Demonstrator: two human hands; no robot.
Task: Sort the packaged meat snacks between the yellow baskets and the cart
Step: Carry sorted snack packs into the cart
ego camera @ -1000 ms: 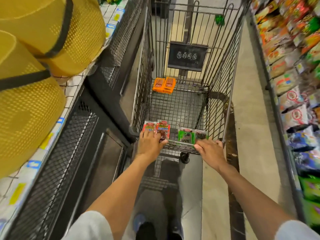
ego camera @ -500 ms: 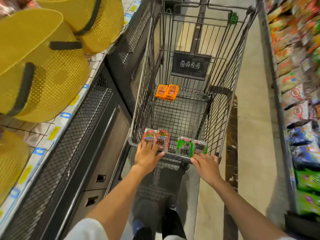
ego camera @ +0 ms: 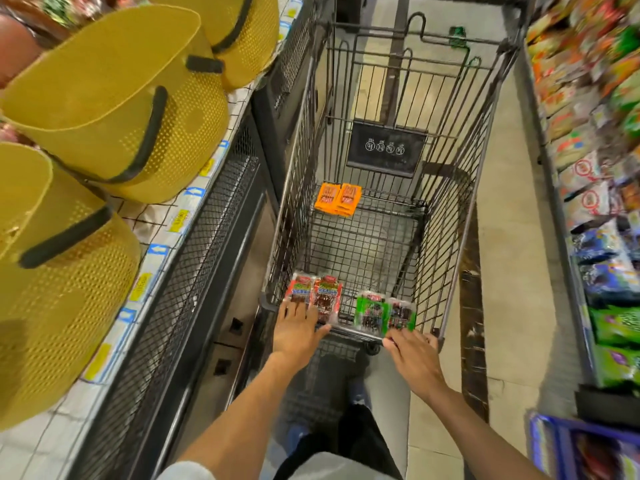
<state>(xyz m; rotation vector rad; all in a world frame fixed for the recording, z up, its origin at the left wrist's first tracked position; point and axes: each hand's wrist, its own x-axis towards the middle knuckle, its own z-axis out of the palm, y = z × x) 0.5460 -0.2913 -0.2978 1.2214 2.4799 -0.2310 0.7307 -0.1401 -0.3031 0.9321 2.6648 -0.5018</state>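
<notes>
A wire cart [ego camera: 460, 209] stands in the aisle ahead of me. My left hand [ego camera: 298, 332] holds red meat snack packs [ego camera: 318, 299] against the cart's near rail. My right hand [ego camera: 414, 355] holds green meat snack packs [ego camera: 382, 313] against the same rail, further right. Two orange snack packs [ego camera: 337, 199] lie on the cart floor at its far end. Three yellow perforated baskets with black handles sit on the shelf to my left: a near basket [ego camera: 59, 289], a middle basket [ego camera: 117, 98] and a far basket [ego camera: 242, 36].
A black mesh shelf front [ego camera: 194, 258] runs close along the cart's left side. Shelves of packaged snacks [ego camera: 595, 168] line the right side of the aisle. A blue display box [ego camera: 585, 452] sits at lower right. Bare floor [ego camera: 509, 271] lies right of the cart.
The view has moved forward along the aisle, so the baskets now sit lower and nearer. Both hands keep their packs on the cart's rail.
</notes>
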